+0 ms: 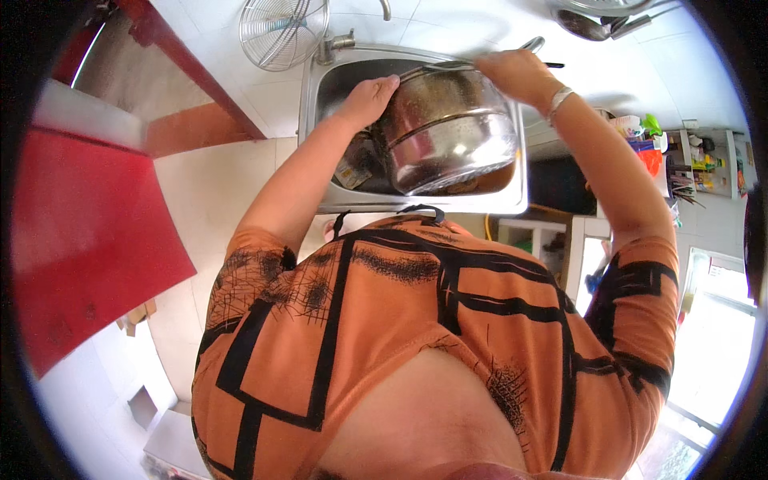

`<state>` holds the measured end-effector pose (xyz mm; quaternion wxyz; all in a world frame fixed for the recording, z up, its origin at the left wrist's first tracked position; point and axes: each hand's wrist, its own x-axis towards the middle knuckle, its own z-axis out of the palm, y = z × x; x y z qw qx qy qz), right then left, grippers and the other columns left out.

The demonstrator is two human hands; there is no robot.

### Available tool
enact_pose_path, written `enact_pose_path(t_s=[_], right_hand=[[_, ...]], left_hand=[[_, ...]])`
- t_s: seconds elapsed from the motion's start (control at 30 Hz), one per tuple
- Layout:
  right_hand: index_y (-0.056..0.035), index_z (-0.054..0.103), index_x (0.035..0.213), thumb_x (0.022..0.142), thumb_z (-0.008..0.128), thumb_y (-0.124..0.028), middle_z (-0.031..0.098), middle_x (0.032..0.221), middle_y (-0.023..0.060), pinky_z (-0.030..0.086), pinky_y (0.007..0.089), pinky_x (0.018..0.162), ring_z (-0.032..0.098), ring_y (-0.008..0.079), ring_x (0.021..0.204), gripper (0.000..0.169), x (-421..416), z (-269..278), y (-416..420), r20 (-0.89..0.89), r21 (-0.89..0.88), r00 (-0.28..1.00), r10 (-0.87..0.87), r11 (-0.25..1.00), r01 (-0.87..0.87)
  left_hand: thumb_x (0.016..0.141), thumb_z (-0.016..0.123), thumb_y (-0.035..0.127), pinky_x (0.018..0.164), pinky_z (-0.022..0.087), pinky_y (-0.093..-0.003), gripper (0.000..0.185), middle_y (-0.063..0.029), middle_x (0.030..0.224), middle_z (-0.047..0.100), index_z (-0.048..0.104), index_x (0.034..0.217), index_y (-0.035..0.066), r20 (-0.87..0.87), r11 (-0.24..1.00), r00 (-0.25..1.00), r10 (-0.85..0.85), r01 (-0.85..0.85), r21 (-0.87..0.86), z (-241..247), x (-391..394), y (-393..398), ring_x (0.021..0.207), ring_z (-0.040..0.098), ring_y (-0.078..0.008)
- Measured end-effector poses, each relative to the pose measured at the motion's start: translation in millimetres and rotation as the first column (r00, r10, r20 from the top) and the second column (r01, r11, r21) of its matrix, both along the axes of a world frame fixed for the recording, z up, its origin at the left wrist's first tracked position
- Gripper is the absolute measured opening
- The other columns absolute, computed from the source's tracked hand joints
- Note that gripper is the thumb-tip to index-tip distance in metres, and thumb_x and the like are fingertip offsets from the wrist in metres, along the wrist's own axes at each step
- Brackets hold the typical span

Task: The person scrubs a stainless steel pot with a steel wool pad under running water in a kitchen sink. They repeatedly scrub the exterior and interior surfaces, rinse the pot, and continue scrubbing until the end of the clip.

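A large metal pot (450,126) is tilted on its side over a stainless steel sink (414,205). My left hand (369,102) grips the pot's left side, its thumb near the rim. At the far right edge of the pot, my right hand (513,72) is closed around the rim; a metal loop and a dark handle end stick out beside its fingers, and what they belong to is hidden. Left of the pot, a dark, wet-looking object with a pale patch (354,171) lies in the basin, partly covered.
A faucet valve (342,41) stands at the sink's back left corner, beside a wire fan-like guard (282,30). Metal ladles (585,25) hang at the upper right. Shelves with packets (708,162) are at the right; a red panel (96,240) is at the left.
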<state>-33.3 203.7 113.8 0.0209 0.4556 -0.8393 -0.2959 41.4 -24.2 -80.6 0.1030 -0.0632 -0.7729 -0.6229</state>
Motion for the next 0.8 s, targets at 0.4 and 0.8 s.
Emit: enact_pose_path(t_s=[0.4, 0.8], right_hand=[[-0.0133, 0.06, 0.106, 0.089, 0.052, -0.016, 0.068, 0.09, 0.0117, 0.054, 0.0409, 0.074, 0.067, 0.0276, 0.084, 0.02, -13.3, -4.6, 34.0, 0.049, -0.045, 0.991, -0.123, 0.991, 0.125], [-0.0115, 0.059, 0.104, 0.091, 0.048, -0.016, 0.067, 0.086, 0.0127, 0.054, 0.0405, 0.071, 0.068, 0.0263, 0.08, 0.017, 0.6, -3.8, 29.5, 0.093, -0.052, 0.967, -0.236, 0.969, 0.241]], left_hand=[[0.091, 0.046, 0.044, 0.087, 0.042, -0.0394, 0.052, -0.0233, 0.105, 0.062, 0.055, 0.111, -0.003, 0.103, 0.921, 0.977, -0.186, 0.209, -0.329, 34.0, -27.7, 12.9, 0.1, 0.057, -0.038], [0.082, 0.058, 0.052, 0.083, 0.046, -0.0402, 0.062, -0.0227, 0.099, 0.064, 0.057, 0.111, -0.002, 0.089, 0.891, 0.972, -0.216, 0.234, -0.39, 39.2, -24.2, 9.6, 0.094, 0.06, -0.0369]])
